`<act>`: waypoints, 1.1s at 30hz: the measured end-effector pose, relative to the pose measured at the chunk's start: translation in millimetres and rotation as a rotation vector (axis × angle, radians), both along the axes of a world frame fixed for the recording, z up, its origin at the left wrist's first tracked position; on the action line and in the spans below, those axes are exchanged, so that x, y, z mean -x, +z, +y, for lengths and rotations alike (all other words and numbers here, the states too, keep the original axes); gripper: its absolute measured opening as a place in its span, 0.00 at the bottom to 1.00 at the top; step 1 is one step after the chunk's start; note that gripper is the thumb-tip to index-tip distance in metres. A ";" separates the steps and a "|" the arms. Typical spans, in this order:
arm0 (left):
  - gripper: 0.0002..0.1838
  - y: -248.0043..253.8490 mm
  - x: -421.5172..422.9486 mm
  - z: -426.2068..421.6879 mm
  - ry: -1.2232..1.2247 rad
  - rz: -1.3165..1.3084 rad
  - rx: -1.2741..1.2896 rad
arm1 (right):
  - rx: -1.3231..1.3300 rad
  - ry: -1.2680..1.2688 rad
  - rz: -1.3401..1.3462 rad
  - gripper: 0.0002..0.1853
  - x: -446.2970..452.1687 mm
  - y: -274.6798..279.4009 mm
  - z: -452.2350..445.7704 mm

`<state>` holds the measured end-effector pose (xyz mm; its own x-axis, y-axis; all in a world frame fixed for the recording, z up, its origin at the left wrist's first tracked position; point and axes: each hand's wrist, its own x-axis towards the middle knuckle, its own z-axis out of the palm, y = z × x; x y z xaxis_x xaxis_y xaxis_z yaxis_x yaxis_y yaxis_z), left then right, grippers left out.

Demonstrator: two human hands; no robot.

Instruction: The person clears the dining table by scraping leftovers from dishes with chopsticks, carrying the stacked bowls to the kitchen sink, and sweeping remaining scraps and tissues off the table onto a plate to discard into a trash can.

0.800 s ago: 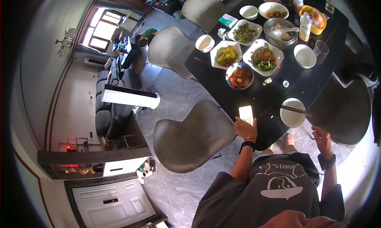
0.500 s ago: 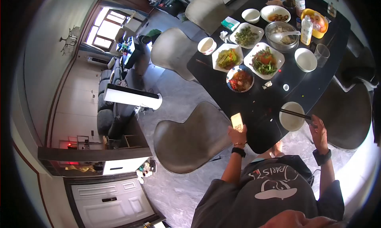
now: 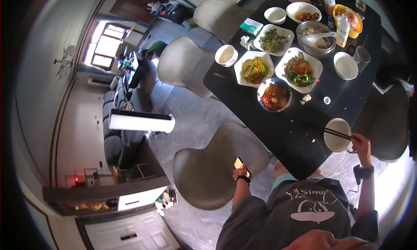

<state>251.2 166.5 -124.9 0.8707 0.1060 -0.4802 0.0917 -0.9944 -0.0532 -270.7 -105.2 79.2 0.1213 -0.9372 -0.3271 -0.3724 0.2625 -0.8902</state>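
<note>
My left hand is closed around a phone with a lit screen, held over the seat of a grey chair. At the table's near corner, my right hand grips a pair of dark chopsticks. They lie across the mouth of a white bowl, and my right fingers are at its rim; whether they also hold the bowl I cannot tell. A black band is on each wrist.
The dark table bears a bowl of red stew, plates of greens, a steel bowl with a ladle, a glass and bottles. A white tower appliance stands left. Another person is far back.
My left hand has moved left and down with the phone, from beside the table edge to over the chair. My right hand keeps the chopsticks at the bowl. The whole view has shifted.
</note>
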 end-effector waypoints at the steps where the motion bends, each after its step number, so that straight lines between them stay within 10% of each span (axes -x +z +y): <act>1: 0.48 -15.0 -13.9 1.1 -0.014 0.029 -0.016 | -0.006 -0.050 0.000 0.10 3.3 -9.0 3.5; 21: 0.45 -70.1 -109.7 -24.0 -0.124 0.084 -0.059 | 0.192 -0.698 0.177 0.07 46.9 44.5 128.1; 24: 0.30 -35.9 -137.6 -52.5 -0.106 -0.141 0.402 | 0.298 -0.560 0.382 0.03 75.3 41.8 128.9; 26: 0.22 -27.3 -166.1 -72.6 0.055 0.086 1.180 | 0.401 -0.455 0.418 0.02 33.2 65.8 112.3; 27: 0.16 -9.8 -180.5 -86.4 0.582 0.398 1.449 | 0.464 -0.392 0.430 0.01 11.7 74.0 102.7; 28: 0.16 24.3 -185.0 -111.8 -0.152 0.269 1.119 | 0.433 -0.388 0.387 0.01 -4.7 77.5 95.2; 33: 0.17 195.2 -90.1 -229.2 -0.506 0.700 1.060 | 0.555 -0.275 0.232 0.04 -79.8 86.1 66.3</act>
<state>341.3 -62.7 70.3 0.2477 -0.8398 -0.4831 -0.0217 -0.5033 0.8638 -190.9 -38.9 165.3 -0.1624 -0.9609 0.2245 -0.5553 -0.0991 -0.8257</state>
